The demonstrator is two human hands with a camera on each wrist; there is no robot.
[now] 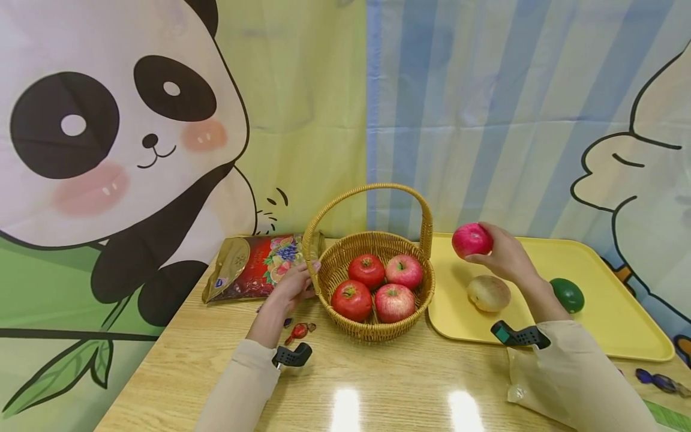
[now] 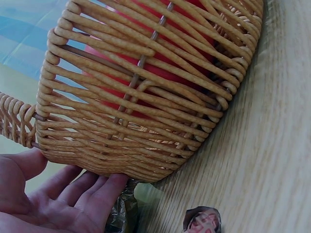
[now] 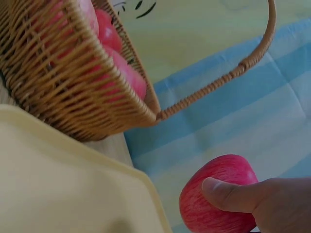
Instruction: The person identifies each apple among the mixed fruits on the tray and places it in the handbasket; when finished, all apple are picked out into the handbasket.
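My right hand [image 1: 506, 255] grips a pinkish-red apple [image 1: 472, 241] in the air above the yellow tray [image 1: 561, 252]. In the right wrist view the thumb [image 3: 226, 194] lies across the apple. A wicker basket [image 1: 380, 331] with a tall arched handle stands on the table, holding two pink-streaked apples [image 1: 395, 302] and two deep-red round fruits [image 1: 352, 300]. At the basket's left side is my left hand [image 1: 294, 282]; its extended fingers touch the outer weave, with the thumb by the handle's base in the left wrist view.
On the tray lie a pale yellowish round fruit [image 1: 489, 293] and a dark green fruit [image 1: 567, 295]. A red and gold packet [image 1: 254, 267] lies behind the left hand. Wrapped candies [image 1: 299, 331] are on the wooden table, another [image 1: 661, 381] at the right. A clear plastic bag [image 1: 531, 378] lies under the right forearm.
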